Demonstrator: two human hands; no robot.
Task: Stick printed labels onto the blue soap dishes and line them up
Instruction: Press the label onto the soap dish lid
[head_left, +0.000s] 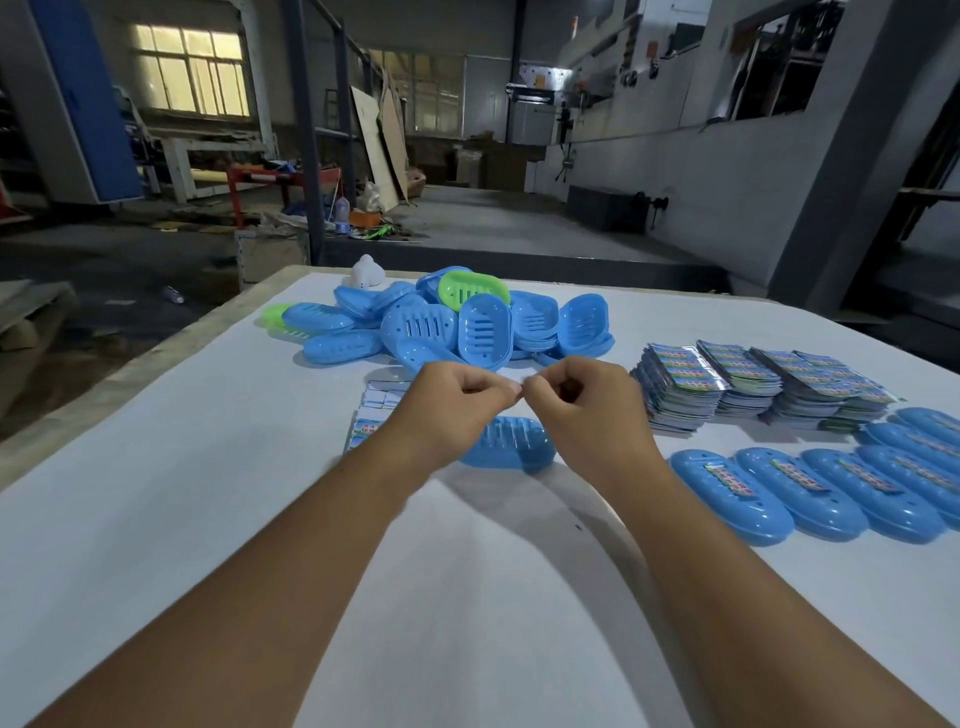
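My left hand (447, 410) and my right hand (582, 410) meet fingertip to fingertip above the white table, fingers curled, pinching something small and pale between them that I cannot make out. Below them lies one blue soap dish (511, 441), partly hidden by my left wrist. A sheet of labels (376, 410) lies to its left, half covered by my left hand. A heap of blue soap dishes (457, 327) with two green ones sits behind. At the right a row of labelled blue dishes (810, 488) is lined up.
Stacks of printed labels (753, 379) stand at the right, behind the lined-up row. A small white object (366, 270) sits at the table's far edge (291, 273). Beyond is a workshop floor with machines and clutter.
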